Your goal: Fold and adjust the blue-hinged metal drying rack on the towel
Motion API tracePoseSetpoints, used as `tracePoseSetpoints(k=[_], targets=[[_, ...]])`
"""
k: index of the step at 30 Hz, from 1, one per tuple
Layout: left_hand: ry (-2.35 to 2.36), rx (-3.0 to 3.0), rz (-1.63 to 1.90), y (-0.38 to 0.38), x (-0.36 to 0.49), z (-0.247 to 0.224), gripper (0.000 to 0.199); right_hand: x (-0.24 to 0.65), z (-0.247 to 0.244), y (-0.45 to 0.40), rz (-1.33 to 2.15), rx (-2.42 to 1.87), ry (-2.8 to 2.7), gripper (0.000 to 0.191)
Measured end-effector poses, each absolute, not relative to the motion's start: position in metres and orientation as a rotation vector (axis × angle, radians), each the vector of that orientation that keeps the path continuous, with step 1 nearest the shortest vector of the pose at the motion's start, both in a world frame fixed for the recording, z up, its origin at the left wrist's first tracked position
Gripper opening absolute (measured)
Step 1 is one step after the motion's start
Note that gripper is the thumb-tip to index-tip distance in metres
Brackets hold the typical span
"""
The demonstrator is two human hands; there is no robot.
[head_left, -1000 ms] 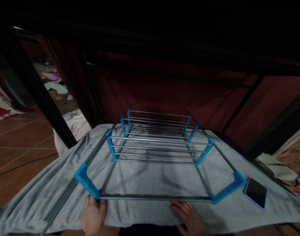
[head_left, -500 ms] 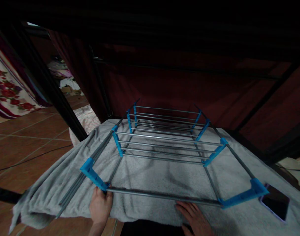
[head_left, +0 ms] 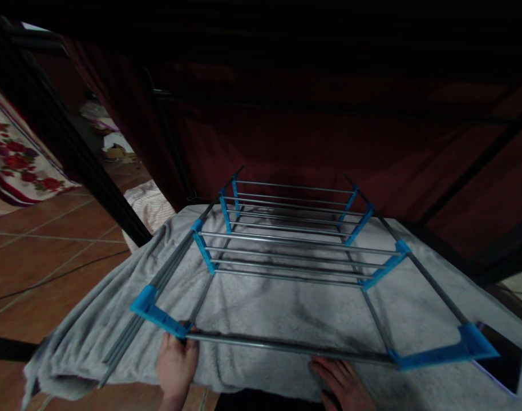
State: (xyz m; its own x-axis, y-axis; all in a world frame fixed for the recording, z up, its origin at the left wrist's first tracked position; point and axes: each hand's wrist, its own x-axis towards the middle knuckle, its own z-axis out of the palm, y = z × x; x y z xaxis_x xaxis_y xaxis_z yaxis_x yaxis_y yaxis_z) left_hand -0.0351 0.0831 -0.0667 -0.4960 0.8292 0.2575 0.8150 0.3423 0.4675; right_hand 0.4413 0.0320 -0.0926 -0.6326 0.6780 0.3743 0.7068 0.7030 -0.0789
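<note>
A rack of grey metal rods [head_left: 286, 238] with blue plastic brackets [head_left: 158, 315] lies on a grey blanket [head_left: 264, 302]. My left hand [head_left: 177, 362] is closed round the near left corner, where a blue bracket meets the front rod; its fingertips are partly hidden there. My right hand [head_left: 342, 383] rests on the blanket just below the front rod, fingers extended, its fingertips close to the rod. Several loose grey rods [head_left: 126, 342] lie at the left, under the rack's left side. The rack's right near bracket [head_left: 453, 348] overlaps a phone.
A dark phone [head_left: 502, 357] lies at the right on the blanket. Dark posts [head_left: 110, 200] and a dark red curtain [head_left: 286, 137] stand around the blanket. Tiled floor [head_left: 42, 251], a cable and a striped cloth [head_left: 149, 208] are at the left.
The rack's near right corner sits farther right in view and now overlaps the phone. The near left bracket appears slightly lower and farther left. Both hands keep nearly the same poses.
</note>
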Motion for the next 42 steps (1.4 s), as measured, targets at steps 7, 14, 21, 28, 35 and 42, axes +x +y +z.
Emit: tracePoseSetpoints(k=[7,14,21,28,35,42], targets=[[2.552,1.532,0.904,0.083,-0.036,-0.072,0.043,0.44,-0.096,0.039,-0.374,-0.935,-2.493,0.042],[2.502,1.494,0.97,0.082,-0.033,-0.067,0.039,0.444,-0.101,0.041,-0.287,-0.882,-2.412,0.047],[2.395,1.448,1.094,0.081,-0.033,-0.064,0.031,0.44,-0.093,0.027,-0.074,-1.045,-2.389,0.055],[2.089,1.399,1.179,0.081,-0.046,-0.057,0.042,0.402,-0.065,0.049,-0.038,-1.284,-2.4,0.044],[1.857,1.337,1.206,0.076,-0.057,-0.055,0.058,0.361,-0.059,0.058,0.033,-1.307,-2.396,0.037],[1.726,1.285,1.12,0.069,-0.065,-0.041,0.07,0.348,-0.055,0.067,0.047,-1.294,-2.452,0.034]])
